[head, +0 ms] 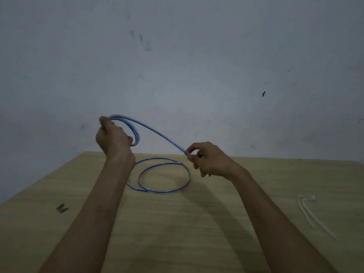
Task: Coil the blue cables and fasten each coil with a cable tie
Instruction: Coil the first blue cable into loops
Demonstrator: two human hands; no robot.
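My left hand (112, 138) is raised above the table's far edge and grips a small coil of blue cable (136, 133) with several turns. From that coil a straight run of the same cable (161, 134) slopes down to my right hand (206, 160), which pinches it between thumb and fingers. The rest of the cable lies in two loose loops (167, 191) on the wooden table (177, 223), between my forearms. White cable ties (309, 211) lie at the right side of the table, apart from both hands.
A small dark object (62, 208) lies on the table at the left. A grey scuffed wall (177, 66) stands right behind the table's far edge.
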